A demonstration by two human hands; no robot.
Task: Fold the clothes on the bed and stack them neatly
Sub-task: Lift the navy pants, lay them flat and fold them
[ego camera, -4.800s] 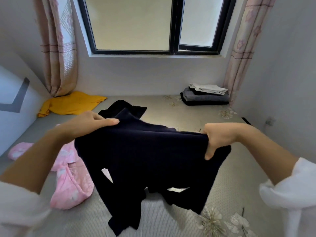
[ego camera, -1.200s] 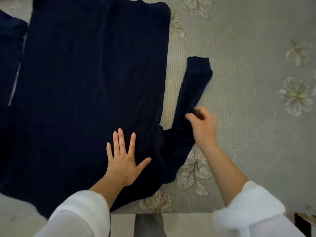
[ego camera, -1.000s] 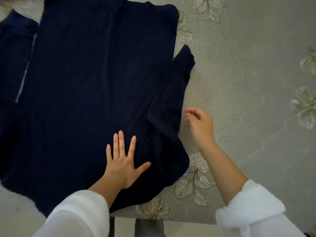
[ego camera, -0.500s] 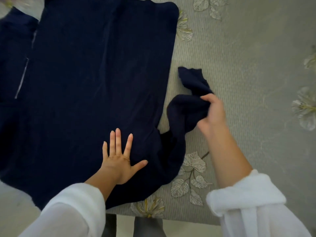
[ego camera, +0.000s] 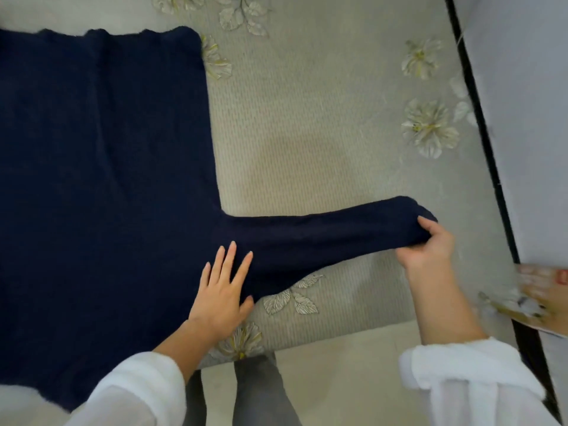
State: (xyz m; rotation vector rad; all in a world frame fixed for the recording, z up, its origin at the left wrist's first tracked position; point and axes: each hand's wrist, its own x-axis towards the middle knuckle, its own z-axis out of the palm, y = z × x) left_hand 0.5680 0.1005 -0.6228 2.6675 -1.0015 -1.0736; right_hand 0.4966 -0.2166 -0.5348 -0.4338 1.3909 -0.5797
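A dark navy sweater (ego camera: 101,179) lies spread flat on the bed (ego camera: 307,118), its body filling the left half of the view. One sleeve (ego camera: 322,235) stretches out straight to the right. My left hand (ego camera: 222,287) presses flat with straight fingers where that sleeve joins the body. My right hand (ego camera: 427,244) pinches the cuff end of the sleeve and holds it taut, slightly off the bed.
The bed cover is beige with a flower and leaf pattern. Its front edge runs along the bottom, with my legs (ego camera: 261,392) against it. A dark bed frame edge (ego camera: 485,133) and a pale wall lie to the right. A cardboard box (ego camera: 541,290) sits at the right edge.
My right hand has drawn the bunched sleeve out to the right until it lies straight. My left hand has slid slightly right to the shoulder seam. The camera has shifted right.
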